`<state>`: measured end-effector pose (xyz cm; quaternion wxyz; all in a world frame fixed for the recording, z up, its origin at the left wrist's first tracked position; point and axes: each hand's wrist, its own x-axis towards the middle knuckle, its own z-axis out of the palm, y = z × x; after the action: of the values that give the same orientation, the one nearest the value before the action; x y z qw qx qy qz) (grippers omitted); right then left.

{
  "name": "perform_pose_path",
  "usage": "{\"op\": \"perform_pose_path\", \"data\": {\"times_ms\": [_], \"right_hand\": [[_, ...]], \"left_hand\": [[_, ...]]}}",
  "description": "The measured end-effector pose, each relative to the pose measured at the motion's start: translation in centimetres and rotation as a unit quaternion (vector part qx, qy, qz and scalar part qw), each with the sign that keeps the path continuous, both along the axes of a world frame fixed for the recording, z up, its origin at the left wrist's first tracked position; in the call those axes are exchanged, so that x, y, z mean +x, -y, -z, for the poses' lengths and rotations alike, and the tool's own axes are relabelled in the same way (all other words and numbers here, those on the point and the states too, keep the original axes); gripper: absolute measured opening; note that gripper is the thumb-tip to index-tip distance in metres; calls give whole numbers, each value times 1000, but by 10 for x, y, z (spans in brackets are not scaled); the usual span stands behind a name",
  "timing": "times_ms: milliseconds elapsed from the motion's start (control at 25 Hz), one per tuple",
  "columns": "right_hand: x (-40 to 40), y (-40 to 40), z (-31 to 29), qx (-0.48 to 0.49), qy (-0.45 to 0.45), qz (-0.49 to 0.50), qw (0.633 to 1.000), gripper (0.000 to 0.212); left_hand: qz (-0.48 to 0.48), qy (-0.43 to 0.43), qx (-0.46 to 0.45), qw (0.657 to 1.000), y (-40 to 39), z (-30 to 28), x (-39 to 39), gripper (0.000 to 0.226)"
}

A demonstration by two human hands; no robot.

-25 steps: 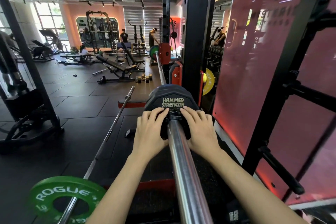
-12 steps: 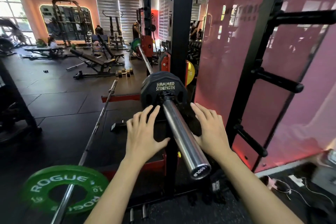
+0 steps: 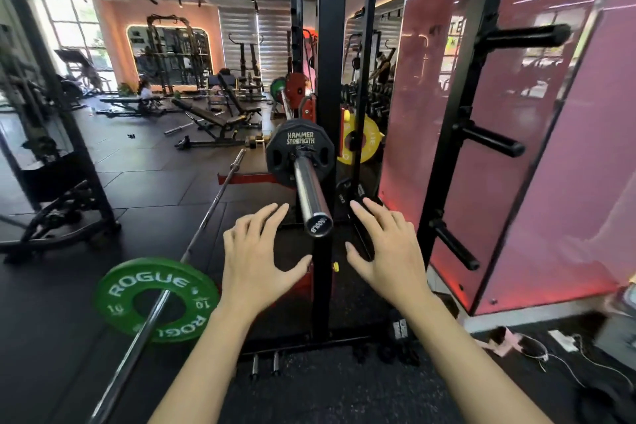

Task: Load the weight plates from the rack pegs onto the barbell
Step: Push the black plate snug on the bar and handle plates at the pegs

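Black plate (image 3: 300, 152) seated far up barbell sleeve (image 3: 311, 196), leaving room; left hand (image 3: 256, 260), right hand (image 3: 390, 251) spread apart, gripping nothing.

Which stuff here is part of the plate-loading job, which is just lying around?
Job: barbell, black plate on it, rack pegs, left hand, right hand.
Lying about: green plate on floor bar, yellow plate, benches, cables.

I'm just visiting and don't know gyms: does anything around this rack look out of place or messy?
One thing: a second barbell lies loose on the floor left of the rack, carrying a green Rogue plate. The racked barbell holds its black Hammer Strength plate squarely. Both hands are open and empty.
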<state>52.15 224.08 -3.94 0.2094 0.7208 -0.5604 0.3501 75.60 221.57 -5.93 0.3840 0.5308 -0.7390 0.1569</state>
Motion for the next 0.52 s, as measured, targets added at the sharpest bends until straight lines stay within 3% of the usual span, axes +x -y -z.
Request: {"op": "perform_pose_path", "data": {"times_ms": [320, 520], "right_hand": [[33, -82, -7, 19, 35, -52, 998, 64], [125, -102, -7, 33, 29, -110, 993, 66]], "left_hand": [[-92, 33, -21, 995, -110, -25, 20, 77], [-225, 27, 16, 974, -163, -25, 99, 80]]}}
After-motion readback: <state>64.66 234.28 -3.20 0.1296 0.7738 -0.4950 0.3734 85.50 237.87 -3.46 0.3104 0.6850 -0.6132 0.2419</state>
